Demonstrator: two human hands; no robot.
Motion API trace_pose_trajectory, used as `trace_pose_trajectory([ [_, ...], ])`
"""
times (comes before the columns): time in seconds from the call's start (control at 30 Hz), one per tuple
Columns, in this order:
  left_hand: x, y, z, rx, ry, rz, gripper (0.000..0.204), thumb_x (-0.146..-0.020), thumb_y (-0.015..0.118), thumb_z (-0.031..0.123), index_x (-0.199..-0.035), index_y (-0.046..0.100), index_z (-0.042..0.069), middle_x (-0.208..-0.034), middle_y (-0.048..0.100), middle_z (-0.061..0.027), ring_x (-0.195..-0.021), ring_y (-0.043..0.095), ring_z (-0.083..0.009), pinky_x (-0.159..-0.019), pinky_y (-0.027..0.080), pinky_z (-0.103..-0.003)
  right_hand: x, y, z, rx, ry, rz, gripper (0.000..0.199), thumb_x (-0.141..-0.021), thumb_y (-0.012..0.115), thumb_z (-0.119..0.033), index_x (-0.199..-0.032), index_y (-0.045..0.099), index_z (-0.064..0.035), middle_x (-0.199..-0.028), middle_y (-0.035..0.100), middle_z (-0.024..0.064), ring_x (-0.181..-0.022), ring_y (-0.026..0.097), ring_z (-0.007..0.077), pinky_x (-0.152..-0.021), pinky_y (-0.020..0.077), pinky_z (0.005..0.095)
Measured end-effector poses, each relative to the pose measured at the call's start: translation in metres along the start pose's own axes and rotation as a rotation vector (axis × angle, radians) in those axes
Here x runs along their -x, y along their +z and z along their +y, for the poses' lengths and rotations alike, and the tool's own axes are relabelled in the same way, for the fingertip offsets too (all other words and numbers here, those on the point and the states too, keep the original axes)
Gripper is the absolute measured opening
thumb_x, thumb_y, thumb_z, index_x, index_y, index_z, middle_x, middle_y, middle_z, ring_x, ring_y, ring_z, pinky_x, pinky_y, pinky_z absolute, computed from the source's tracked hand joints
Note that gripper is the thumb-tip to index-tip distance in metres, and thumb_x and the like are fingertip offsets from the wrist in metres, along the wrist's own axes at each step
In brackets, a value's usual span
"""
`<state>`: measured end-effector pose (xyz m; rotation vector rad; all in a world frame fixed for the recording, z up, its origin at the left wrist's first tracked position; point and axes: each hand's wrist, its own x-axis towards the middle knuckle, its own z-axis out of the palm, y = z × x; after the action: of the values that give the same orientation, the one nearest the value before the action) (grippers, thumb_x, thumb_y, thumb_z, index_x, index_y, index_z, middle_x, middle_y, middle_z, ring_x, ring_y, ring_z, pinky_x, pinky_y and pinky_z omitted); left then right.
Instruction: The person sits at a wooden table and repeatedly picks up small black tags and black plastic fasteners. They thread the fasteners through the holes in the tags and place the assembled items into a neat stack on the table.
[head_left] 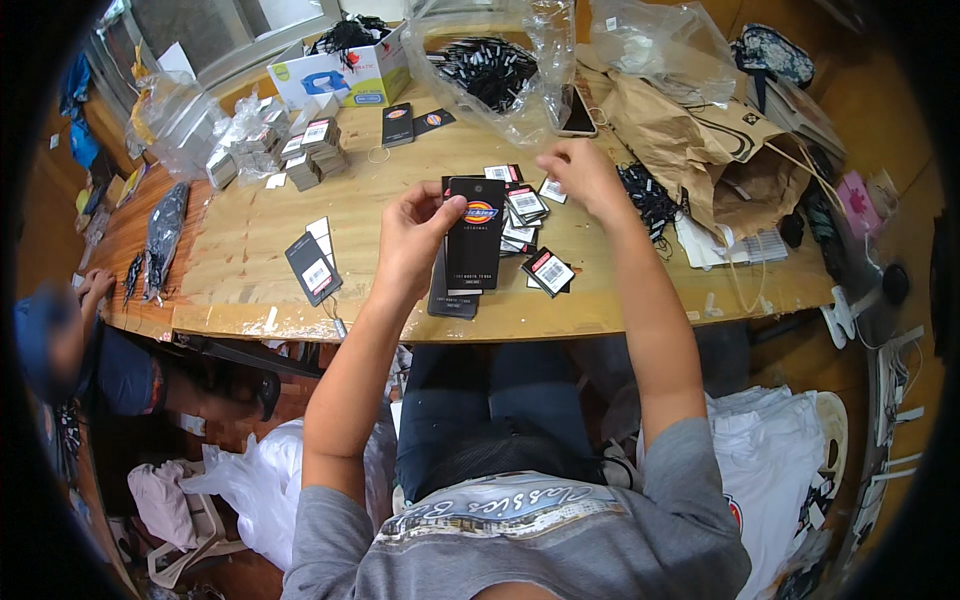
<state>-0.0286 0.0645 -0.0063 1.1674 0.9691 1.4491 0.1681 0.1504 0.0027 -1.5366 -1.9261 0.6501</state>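
My left hand (pixel 412 235) is closed on a long black hang tag (pixel 474 245) with an oval red-and-yellow logo, thumb on its front face. Another black tag (pixel 452 303) sticks out below it, at the table's front edge. Off to the right, my right hand (pixel 582 175) has its fingers curled together above the table; whatever they hold, if anything, is too small to make out. Small barcode tags (pixel 526 204) in white, red and black lie in a loose heap between my hands. A few more barcode tags (pixel 548 272) lie nearer to me.
Black tag strings fill a clear plastic bag (pixel 550 100); more strings (pixel 650 200) lie beside a brown paper bag (pixel 745 150). Stacked tags (pixel 315 150) stand before a printed box (pixel 345 75). Dark tags (pixel 314 268) lie left. Another person (pixel 60 340) sits at far left.
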Motion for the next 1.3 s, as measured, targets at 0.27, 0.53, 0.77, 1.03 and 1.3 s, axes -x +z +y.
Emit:
trace_pose_trajectory([
  [0.27,0.009,0.011,-0.018,0.144,-0.029,0.057,0.012,-0.083,0.045,0.007,-0.092,0.039,0.001,-0.077,0.054,-0.0063,-0.067,0.051,-0.0093,-0.062,0.043,-0.021,-0.006,0.006,0.030,0.413,0.150,-0.071,0.042,-0.054,0.074,-0.022,-0.084,0.057,0.0015,-0.090,0.057,0.0163,-0.087,0.054,0.0289,-0.071,0.0432,0.0357],
  [0.53,0.020,0.017,-0.017,-0.006,-0.006,0.130,0.013,-0.085,0.043,0.008,-0.095,0.037,0.002,-0.075,0.057,-0.0099,-0.066,0.054,-0.0094,-0.055,0.044,-0.022,0.031,-0.015,0.011,-0.608,0.010,0.010,0.016,-0.068,0.059,0.001,-0.082,0.052,-0.0002,-0.063,0.057,0.0057,-0.054,0.054,0.0091,-0.046,0.0423,0.0207],
  [0.77,0.033,0.047,-0.034,-0.005,0.006,0.047,0.010,-0.081,0.049,0.003,-0.088,0.048,-0.003,-0.079,0.057,-0.0063,-0.068,0.051,-0.0063,-0.060,0.042,-0.020,0.085,0.011,-0.006,-0.600,-0.099,-0.085,0.014,-0.070,0.062,-0.006,-0.078,0.054,0.0007,-0.058,0.057,0.0052,-0.050,0.052,0.0052,-0.044,0.0406,0.0208],
  [1.03,0.044,0.048,-0.017,0.039,-0.072,0.000,0.012,-0.078,0.052,0.002,-0.089,0.048,-0.003,-0.080,0.058,-0.0060,-0.070,0.054,-0.0073,-0.063,0.044,-0.020,0.032,-0.037,0.079,0.696,-0.171,0.261,0.009,-0.066,0.056,-0.007,-0.072,0.062,-0.0074,-0.078,0.057,0.0096,-0.080,0.053,0.0251,-0.067,0.0436,0.0335],
  [1.3,0.044,0.043,-0.007,0.028,-0.093,-0.080,0.019,-0.077,0.052,0.001,-0.096,0.049,-0.004,-0.088,0.057,-0.0080,-0.075,0.054,-0.0084,-0.066,0.044,-0.021,0.023,-0.061,0.062,-0.042,-0.088,0.133,0.011,-0.065,0.062,-0.009,-0.075,0.060,-0.0032,-0.075,0.057,0.0059,-0.072,0.053,0.0136,-0.062,0.0421,0.0244],
])
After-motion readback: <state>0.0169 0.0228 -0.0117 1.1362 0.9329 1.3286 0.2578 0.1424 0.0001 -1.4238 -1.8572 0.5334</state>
